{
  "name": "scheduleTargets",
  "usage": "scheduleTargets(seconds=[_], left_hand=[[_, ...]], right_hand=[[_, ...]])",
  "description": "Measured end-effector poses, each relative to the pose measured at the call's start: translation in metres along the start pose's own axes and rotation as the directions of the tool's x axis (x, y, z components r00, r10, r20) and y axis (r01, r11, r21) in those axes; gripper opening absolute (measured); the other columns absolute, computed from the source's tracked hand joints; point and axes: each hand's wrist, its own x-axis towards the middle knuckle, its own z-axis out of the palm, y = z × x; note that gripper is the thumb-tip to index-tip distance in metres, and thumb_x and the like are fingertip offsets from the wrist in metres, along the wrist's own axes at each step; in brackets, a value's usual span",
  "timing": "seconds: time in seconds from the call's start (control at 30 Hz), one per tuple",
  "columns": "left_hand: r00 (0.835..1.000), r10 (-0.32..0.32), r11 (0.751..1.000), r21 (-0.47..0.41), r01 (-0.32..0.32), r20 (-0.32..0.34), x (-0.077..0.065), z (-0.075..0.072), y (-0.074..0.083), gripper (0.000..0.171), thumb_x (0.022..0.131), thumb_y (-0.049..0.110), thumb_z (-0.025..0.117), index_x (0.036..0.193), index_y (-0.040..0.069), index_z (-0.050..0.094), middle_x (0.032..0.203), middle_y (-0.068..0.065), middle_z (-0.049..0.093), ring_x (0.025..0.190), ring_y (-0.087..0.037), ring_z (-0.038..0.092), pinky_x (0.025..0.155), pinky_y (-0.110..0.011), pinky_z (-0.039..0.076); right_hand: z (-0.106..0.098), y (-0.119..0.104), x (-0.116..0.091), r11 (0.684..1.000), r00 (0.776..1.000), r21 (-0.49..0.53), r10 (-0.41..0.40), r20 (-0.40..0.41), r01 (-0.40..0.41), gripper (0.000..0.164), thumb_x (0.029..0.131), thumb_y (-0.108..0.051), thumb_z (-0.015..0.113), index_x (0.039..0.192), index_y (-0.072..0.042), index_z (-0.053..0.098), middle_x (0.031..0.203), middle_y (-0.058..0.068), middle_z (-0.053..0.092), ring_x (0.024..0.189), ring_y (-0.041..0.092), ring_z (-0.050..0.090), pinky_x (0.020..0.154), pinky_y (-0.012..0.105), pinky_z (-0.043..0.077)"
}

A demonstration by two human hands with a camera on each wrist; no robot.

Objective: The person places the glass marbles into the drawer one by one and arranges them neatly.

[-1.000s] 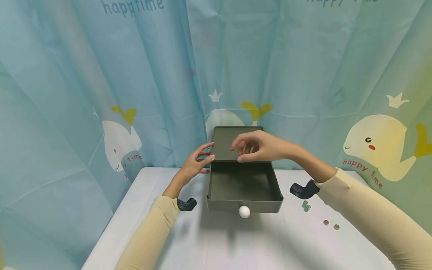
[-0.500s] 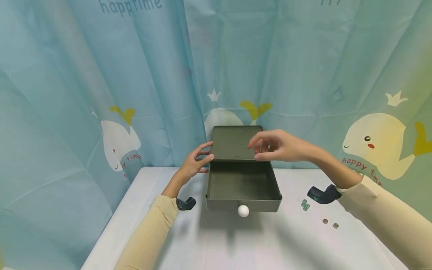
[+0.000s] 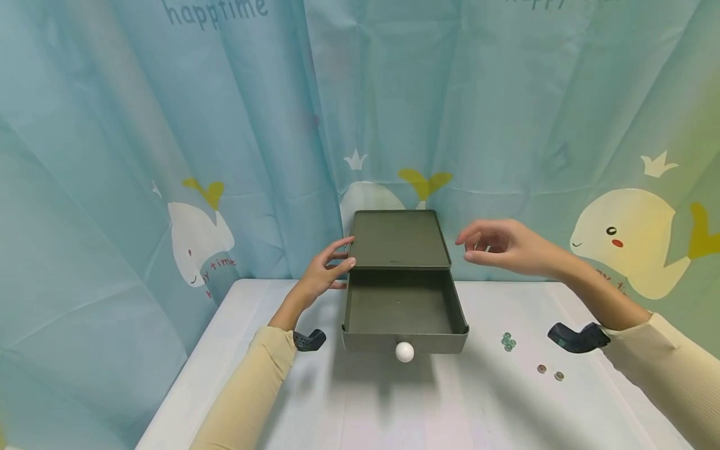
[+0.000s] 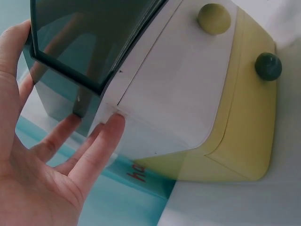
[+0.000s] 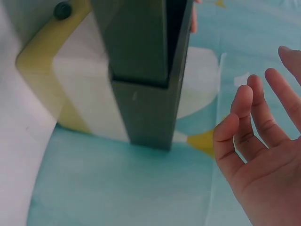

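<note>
A small drawer unit (image 3: 401, 237) has a dark green top level, with white and yellow levels below it in the wrist views. Its top drawer (image 3: 405, 342) is pulled out, with a white round knob (image 3: 404, 352) on the front; only a tiny pale speck shows on its floor. My left hand (image 3: 322, 275) rests its fingertips against the unit's left side, fingers extended. In the left wrist view, the fingers (image 4: 96, 150) lie along the green and white side walls. To the right of the unit, my right hand (image 3: 509, 247) hovers in the air, loosely curled and holding nothing.
On the white table (image 3: 484, 400), right of the drawer, lies a cluster of small green round pieces (image 3: 509, 342). Two small brown round pieces (image 3: 550, 372) are nearer the front. A blue curtain (image 3: 253, 125) with whale prints hangs behind. The lower drawers have a yellow knob (image 4: 214, 19) and a dark green knob (image 4: 268, 66).
My right hand has moved rightward, from over the unit's top to the air beside it. The left hand stays against the unit, and the drawer remains pulled out.
</note>
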Motion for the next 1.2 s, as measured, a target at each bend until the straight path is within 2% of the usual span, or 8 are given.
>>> scheduleTargets(seconds=[0.3, 0.4, 0.73, 0.87, 1.2], left_hand=[[1.0, -0.002, 1.0, -0.005, 0.002, 0.0, -0.001, 0.001, 0.0, 0.056, 0.104, 0.03, 0.063, 0.156, 0.034, 0.044, 0.154, -0.017, 0.04, 0.135, -0.037, 0.052, 0.094, -0.054, 0.056], [1.0, -0.004, 1.0, -0.007, 0.004, -0.001, -0.001, 0.001, 0.001, 0.055, 0.104, 0.03, 0.063, 0.155, 0.036, 0.045, 0.154, -0.016, 0.04, 0.134, -0.036, 0.052, 0.093, -0.054, 0.056], [1.0, 0.003, 1.0, 0.016, -0.003, 0.0, -0.002, 0.0, -0.001, 0.054, 0.105, 0.03, 0.062, 0.156, 0.036, 0.044, 0.153, -0.016, 0.041, 0.134, -0.035, 0.053, 0.093, -0.052, 0.057], [1.0, 0.007, 1.0, 0.017, -0.007, -0.001, -0.002, -0.001, -0.001, 0.055, 0.105, 0.03, 0.061, 0.157, 0.035, 0.043, 0.154, -0.017, 0.04, 0.135, -0.036, 0.052, 0.094, -0.053, 0.057], [1.0, 0.004, 1.0, 0.013, -0.004, -0.002, -0.001, 0.0, 0.0, 0.055, 0.104, 0.031, 0.063, 0.155, 0.037, 0.045, 0.154, -0.016, 0.041, 0.134, -0.036, 0.053, 0.093, -0.052, 0.057]], right_hand=[[-0.004, 0.023, -0.023, 0.999, 0.998, -0.015, 0.045, -0.036, -0.045, 0.024, 0.097, -0.005, 0.071, 0.119, -0.014, 0.069, 0.092, -0.001, 0.07, 0.074, 0.017, 0.066, 0.064, 0.027, 0.054], [-0.003, 0.032, -0.03, 0.998, 0.997, -0.01, 0.063, -0.04, -0.064, 0.023, 0.097, -0.007, 0.071, 0.119, -0.014, 0.069, 0.093, 0.001, 0.069, 0.074, 0.017, 0.066, 0.065, 0.028, 0.054], [0.011, 0.067, -0.058, 0.983, 0.981, 0.016, 0.184, -0.063, -0.183, 0.02, 0.098, -0.014, 0.072, 0.118, -0.016, 0.069, 0.09, 0.003, 0.068, 0.072, 0.017, 0.064, 0.062, 0.031, 0.055], [0.018, 0.082, -0.069, 0.978, 0.976, 0.034, 0.209, -0.053, -0.208, 0.022, 0.098, -0.014, 0.072, 0.12, -0.014, 0.067, 0.092, 0.004, 0.069, 0.073, 0.017, 0.064, 0.061, 0.031, 0.055], [0.031, 0.114, -0.095, 0.95, 0.955, 0.103, 0.294, 0.033, -0.296, 0.033, 0.098, -0.016, 0.072, 0.129, -0.01, 0.061, 0.101, 0.007, 0.069, 0.078, 0.017, 0.066, 0.063, 0.034, 0.056]])
